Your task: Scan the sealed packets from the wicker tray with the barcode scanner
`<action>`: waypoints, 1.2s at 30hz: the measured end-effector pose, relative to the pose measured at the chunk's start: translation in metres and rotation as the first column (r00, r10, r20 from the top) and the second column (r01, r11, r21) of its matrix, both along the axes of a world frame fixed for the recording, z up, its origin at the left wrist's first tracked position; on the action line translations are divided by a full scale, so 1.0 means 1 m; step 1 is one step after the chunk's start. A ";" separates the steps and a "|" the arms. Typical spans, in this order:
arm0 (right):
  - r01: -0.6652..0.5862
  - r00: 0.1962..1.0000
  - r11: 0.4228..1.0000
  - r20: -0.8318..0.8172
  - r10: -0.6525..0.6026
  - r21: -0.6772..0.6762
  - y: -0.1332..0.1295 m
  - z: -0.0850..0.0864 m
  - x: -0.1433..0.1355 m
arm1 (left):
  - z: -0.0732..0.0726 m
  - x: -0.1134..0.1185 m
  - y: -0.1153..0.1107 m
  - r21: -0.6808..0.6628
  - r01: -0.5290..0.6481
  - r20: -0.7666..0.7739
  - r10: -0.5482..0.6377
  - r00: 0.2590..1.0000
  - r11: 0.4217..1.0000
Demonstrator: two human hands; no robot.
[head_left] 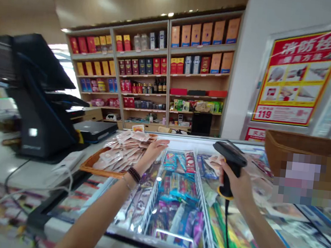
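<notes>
In the head view my right hand (239, 183) is wrapped round the grip of a black handheld barcode scanner (231, 154), its cord hanging down over the freezer. Beside those fingers shows a small pale packet (214, 163); I cannot tell whether they touch it or it lies on the glass. My left hand (154, 151), with beads and a bangle at the wrist, has its fingers stretched out and holds nothing visible. It is at the right side of a wicker tray (90, 165) heaped with small clear-wrapped packets (130, 148).
Under the glass of the chest freezer (112, 235), wire baskets hold colourful ice-cream packs (177, 184). A black checkout terminal (38, 126) stands left, near a dark flat device (95, 128). At right is a wicker basket (323, 146). Shelves of boxed goods (145, 64) line the back.
</notes>
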State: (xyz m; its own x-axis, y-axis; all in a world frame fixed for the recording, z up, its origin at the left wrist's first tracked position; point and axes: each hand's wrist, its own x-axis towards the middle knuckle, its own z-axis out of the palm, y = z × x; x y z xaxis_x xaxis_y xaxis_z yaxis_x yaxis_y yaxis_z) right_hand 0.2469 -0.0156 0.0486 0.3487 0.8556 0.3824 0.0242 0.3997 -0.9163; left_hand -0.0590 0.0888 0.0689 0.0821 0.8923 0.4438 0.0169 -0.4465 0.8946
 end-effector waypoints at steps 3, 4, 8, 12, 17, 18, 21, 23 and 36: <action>-0.096 0.995 0.995 -0.002 0.096 0.013 0.010 -0.001 -0.040 | -0.003 -0.054 -0.008 0.082 -0.211 -0.091 0.218 0.972 0.974; -0.129 0.992 0.992 -0.003 0.129 0.017 0.012 -0.002 -0.052 | -0.005 -0.071 -0.011 0.113 -0.288 -0.161 0.304 0.939 0.951; -0.214 0.977 0.977 -0.016 0.214 0.002 0.015 -0.013 -0.092 | -0.018 -0.133 -0.025 0.267 -0.593 -0.554 0.625 0.550 0.760; -0.269 0.961 0.959 0.040 0.273 -0.094 0.017 -0.032 -0.109 | -0.034 -0.172 -0.034 0.158 -0.822 -0.805 0.554 0.214 0.547; -0.255 0.963 0.955 0.054 0.266 -0.149 0.020 -0.047 -0.108 | -0.039 -0.178 -0.033 0.080 -0.760 -0.914 0.352 0.202 0.645; -0.256 0.962 0.955 0.054 0.267 -0.151 0.020 -0.047 -0.107 | -0.038 -0.175 -0.034 0.091 -0.741 -0.926 0.329 0.183 0.666; -0.273 0.955 0.950 0.079 0.287 -0.155 0.019 -0.048 -0.107 | -0.036 -0.168 -0.041 0.139 -0.666 -0.943 0.302 0.136 0.733; -0.270 0.954 0.951 0.091 0.285 -0.149 0.019 -0.047 -0.109 | -0.035 -0.166 -0.045 0.175 -0.643 -0.927 0.345 0.148 0.745; -0.248 0.967 0.960 0.019 0.252 -0.131 0.010 -0.042 -0.104 | -0.030 -0.181 -0.023 0.152 -0.797 -0.862 0.473 0.182 0.584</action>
State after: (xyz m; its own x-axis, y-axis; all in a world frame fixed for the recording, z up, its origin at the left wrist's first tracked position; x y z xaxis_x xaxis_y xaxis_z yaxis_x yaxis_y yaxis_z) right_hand 0.1429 -0.0059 0.0062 0.1058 0.9561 0.2733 -0.0286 0.2776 -0.9603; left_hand -0.2399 0.0656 0.0385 -0.4408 0.8529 0.2797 0.8740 0.3368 0.3503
